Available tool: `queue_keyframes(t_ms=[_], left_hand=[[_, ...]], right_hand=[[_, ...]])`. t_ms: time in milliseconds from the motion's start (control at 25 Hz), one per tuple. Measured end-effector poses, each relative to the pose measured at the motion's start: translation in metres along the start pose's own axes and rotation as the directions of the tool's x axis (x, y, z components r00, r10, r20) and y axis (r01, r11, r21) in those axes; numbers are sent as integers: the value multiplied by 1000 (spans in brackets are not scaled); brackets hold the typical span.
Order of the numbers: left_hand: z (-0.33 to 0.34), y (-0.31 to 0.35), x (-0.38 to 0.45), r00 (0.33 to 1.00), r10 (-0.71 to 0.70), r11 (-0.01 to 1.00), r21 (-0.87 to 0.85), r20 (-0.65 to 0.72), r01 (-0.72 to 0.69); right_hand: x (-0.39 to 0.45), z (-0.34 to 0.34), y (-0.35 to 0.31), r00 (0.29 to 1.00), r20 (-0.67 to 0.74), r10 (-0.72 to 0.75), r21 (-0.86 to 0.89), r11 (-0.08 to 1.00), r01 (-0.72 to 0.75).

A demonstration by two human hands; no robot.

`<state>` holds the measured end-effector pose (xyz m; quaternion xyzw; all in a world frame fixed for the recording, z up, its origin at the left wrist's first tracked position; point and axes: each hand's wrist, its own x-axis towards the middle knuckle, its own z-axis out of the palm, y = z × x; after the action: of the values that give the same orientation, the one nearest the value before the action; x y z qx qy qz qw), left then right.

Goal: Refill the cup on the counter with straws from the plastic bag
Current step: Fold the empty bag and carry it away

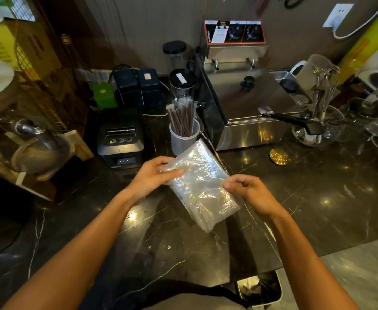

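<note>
A clear plastic bag [200, 184] hangs flat and crumpled above the dark marble counter [317, 198]; no straws show inside it. My left hand [154, 175] pinches its upper left edge and my right hand [248, 190] pinches its right edge. Just behind the bag stands a translucent cup [183, 138] holding several brown wrapped straws [181, 117] that lean left and right out of its top.
A black receipt printer [120, 138] stands left of the cup and a steel fryer [246, 104] right of it. A gold disc [278, 155] lies on the counter. Glassware and a whisk [324, 90] crowd the back right. A bin [259, 289] sits below the counter edge.
</note>
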<state>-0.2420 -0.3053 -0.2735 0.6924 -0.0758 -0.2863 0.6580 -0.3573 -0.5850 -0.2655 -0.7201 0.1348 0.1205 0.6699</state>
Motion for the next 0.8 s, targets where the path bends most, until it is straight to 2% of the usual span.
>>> queue_keyframes(t_ms=[120, 200, 280, 440, 640, 800], left_hand=[[4, -23, -2, 986, -159, 921, -351, 51, 167], [15, -35, -3, 975, -187, 883, -413, 123, 221], [27, -39, -5, 974, -186, 892, -395, 126, 221], [34, -34, -1, 987, -161, 932, -325, 28, 162], [36, -24, -2, 982, -153, 941, -288, 114, 180], [34, -28, -3, 975, -182, 969, -147, 126, 200]], right_hand=[[1, 0, 7, 997, -47, 59, 161, 986, -50], [2, 4, 12, 994, -70, 87, 219, 973, -69], [3, 8, 16, 992, -79, 97, 204, 976, -79], [3, 10, 18, 988, -65, 139, 176, 976, -126], [6, 17, 20, 983, -44, 179, 256, 953, -162], [8, 20, 24, 982, -72, 173, 210, 965, -155]])
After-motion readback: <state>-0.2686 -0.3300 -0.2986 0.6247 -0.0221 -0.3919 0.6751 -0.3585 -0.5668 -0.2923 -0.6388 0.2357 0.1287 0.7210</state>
